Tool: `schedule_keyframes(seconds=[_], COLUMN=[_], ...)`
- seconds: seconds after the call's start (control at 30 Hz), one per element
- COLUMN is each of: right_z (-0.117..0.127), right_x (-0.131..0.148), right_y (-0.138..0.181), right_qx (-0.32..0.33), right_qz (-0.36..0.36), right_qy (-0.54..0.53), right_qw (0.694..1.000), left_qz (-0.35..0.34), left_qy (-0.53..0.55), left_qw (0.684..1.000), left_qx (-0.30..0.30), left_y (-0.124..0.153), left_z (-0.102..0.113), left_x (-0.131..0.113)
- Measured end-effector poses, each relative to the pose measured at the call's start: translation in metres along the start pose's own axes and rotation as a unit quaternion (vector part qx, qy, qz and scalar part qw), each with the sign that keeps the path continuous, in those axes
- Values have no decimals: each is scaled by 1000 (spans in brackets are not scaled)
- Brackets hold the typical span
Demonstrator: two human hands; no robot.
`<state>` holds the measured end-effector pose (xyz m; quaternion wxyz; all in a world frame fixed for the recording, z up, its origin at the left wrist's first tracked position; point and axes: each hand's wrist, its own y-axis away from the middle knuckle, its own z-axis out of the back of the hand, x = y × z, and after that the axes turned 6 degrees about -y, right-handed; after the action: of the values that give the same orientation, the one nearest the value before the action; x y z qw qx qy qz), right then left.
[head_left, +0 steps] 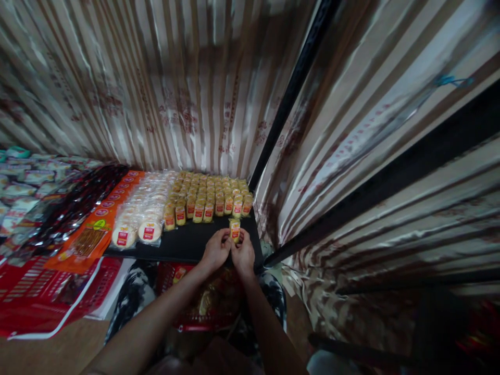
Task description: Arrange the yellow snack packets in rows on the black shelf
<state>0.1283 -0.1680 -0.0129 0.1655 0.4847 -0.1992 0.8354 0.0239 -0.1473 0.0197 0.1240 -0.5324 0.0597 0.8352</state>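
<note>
A small yellow snack packet [235, 231] with a red label stands upright between my two hands, over the front edge of the black table [164, 246]. My left hand [217, 251] pinches it from the left side. The fingers of my right hand [242, 252] are closed on its right side. Just beyond, rows of matching yellow snack packets [208, 208] stand close together on the table. Below my forearms, a red basket [187, 322] between my knees holds more packets, partly hidden by my arms.
Left of the rows lie clear-wrapped round crackers [149, 232], an orange snack bag [91, 242], dark shiny packages [74, 213] and white packets [23, 192]. Another red basket [35, 312] stands at lower left. A striped curtain [187, 78] and black poles [291, 94] close off the back and right.
</note>
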Motion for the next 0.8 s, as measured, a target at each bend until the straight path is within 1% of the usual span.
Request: schedule_keyframes(seconds=[0.1,0.23,0.43,0.67,0.8], right_z=[-5,-14,-33,-45,-46], right_x=[-6,-11,-11,-12,-11], right_y=[-12,-26,-45,-52,-49], right_qx=[-21,-37,-44,-37,-40], right_qz=[16,30,41,40,66], right_qy=[13,20,8,-50,-108], right_qw=[1000,999,998,997,991], left_qz=[3,4,1,-4,-8], left_qy=[-35,-46,-52,-50,-36], left_qw=[999,999,998,998,998], left_qx=[-2,-2,-36,-46,-56], left_y=[-9,-19,-35,-53,-53], left_z=[-6,-7,-3,-5,-8], left_x=[0,-3,-3,8,14])
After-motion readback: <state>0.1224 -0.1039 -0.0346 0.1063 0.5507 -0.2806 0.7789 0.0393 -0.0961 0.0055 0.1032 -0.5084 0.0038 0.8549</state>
